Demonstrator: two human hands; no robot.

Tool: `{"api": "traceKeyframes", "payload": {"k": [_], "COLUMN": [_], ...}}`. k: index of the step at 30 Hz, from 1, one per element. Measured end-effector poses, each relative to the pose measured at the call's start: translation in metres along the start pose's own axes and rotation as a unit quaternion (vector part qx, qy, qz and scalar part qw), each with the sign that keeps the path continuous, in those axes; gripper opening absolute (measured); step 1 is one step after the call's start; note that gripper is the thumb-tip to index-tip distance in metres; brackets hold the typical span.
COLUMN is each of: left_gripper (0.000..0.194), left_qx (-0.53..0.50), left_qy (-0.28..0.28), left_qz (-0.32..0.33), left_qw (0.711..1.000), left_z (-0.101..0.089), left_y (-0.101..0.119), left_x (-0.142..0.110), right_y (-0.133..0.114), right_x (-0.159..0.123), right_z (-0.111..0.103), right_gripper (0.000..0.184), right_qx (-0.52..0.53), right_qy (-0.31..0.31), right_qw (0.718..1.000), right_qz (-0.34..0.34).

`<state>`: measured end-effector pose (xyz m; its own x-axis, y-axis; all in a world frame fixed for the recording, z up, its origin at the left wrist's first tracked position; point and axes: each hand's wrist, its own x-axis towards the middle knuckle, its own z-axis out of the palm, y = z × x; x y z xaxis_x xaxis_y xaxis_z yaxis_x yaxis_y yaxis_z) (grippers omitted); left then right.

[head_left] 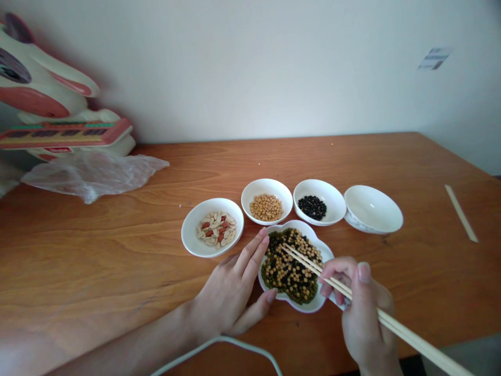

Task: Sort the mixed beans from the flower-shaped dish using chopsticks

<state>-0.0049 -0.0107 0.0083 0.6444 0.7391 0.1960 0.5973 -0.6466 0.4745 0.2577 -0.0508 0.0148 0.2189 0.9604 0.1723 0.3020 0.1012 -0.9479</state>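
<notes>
My right hand (366, 308) grips a pair of wooden chopsticks (415, 334), their tips down among the mixed beans (293, 266). These yellow, black and green beans lie in a white scalloped dish (326, 253). Against the dish's left rim rests my left hand (235, 287), fingers stretched out and thumb apart, holding nothing. Behind the dish stand white bowls: one with peanuts (217, 230), one with yellow soybeans (266, 207), one with black beans (312, 207). A further white bowl (373, 209) at the right shows nothing inside.
A crumpled clear plastic bag (97, 175) lies at the left by a cow-shaped toy keyboard (66, 133). A flat pale strip (462, 213) is on the table (156, 250) at the far right. A white cable (223, 339) loops near my left wrist. A wall closes off the back.
</notes>
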Motion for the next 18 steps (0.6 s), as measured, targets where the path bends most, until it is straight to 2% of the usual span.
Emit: {"api": "traceKeyframes", "payload": {"k": [9, 18], "left_gripper": [0.090, 0.092], "left_qx": [0.007, 0.010], "left_qy": [0.000, 0.001], "left_qz": [-0.001, -0.006], "left_qw": [1.000, 1.000], "left_z": [0.0001, 0.0019], "left_y": [0.0001, 0.0000], "left_x": [0.0007, -0.0015], "right_y": [-0.0056, -0.0094], "right_x": [-0.0009, 0.0011], "right_z": [0.0005, 0.0035], "right_gripper": [0.073, 0.070], "right_qx": [-0.021, -0.024], "right_qy": [-0.006, -0.005], "right_qw": [1.000, 1.000], "right_qz": [-0.007, 0.002]}}
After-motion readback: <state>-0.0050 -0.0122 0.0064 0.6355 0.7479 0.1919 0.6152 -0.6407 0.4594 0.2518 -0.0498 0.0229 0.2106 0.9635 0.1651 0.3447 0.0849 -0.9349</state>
